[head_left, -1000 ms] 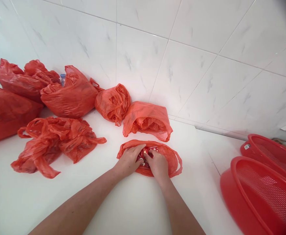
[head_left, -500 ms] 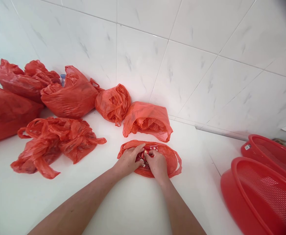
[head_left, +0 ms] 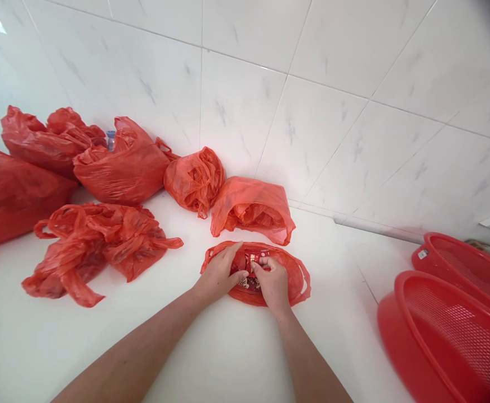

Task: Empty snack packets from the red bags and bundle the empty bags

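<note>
Red packet — pinched between both hands' fingers — inside flat bag.

Looks like a kitchen or food-preparation room; glossy white marble-veined wall tiles behind a smooth white counter; thin red plastic carrier bags, the market kind, heaped along the wall; two red perforated plastic baskets at the right edge, of the rinsing or draining sort.
</note>
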Action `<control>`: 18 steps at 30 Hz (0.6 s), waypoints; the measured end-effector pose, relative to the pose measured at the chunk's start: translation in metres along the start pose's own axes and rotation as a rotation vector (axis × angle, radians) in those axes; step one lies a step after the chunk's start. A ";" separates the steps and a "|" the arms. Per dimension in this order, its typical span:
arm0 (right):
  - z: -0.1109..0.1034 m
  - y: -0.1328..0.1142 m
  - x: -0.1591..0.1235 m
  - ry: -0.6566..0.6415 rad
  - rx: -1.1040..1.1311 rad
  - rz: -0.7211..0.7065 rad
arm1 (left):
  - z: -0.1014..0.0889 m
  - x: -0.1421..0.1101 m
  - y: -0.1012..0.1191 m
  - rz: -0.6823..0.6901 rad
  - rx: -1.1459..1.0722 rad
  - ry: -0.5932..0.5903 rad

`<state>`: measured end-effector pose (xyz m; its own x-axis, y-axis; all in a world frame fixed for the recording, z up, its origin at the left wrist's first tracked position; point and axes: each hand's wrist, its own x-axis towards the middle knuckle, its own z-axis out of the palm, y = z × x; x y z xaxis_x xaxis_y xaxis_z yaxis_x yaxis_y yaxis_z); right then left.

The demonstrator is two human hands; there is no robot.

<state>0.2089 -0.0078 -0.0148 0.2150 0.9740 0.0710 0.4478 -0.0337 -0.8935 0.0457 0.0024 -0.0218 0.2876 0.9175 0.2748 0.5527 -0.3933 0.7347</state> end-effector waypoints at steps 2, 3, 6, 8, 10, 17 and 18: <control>-0.002 -0.002 0.000 -0.021 0.016 0.002 | 0.000 0.000 0.000 -0.005 0.011 0.009; -0.004 -0.002 0.000 -0.037 0.014 0.004 | -0.001 0.001 0.000 -0.006 0.019 0.009; -0.009 -0.004 0.001 -0.028 0.010 -0.001 | -0.001 0.001 0.000 -0.004 0.030 0.008; -0.013 -0.004 0.002 0.016 0.051 -0.006 | -0.002 0.001 0.001 -0.003 0.022 0.009; -0.016 -0.002 0.004 0.041 0.118 0.004 | -0.002 0.001 0.002 0.000 0.012 0.009; -0.027 0.007 0.014 -0.036 0.517 0.151 | -0.002 0.002 0.001 0.035 0.038 -0.002; -0.028 0.008 0.014 -0.054 0.539 0.147 | -0.002 0.002 0.002 0.047 0.040 -0.002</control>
<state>0.2399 -0.0005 -0.0080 0.1906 0.9783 -0.0817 -0.0934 -0.0648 -0.9935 0.0460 0.0032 -0.0187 0.3151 0.8980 0.3072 0.5694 -0.4378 0.6958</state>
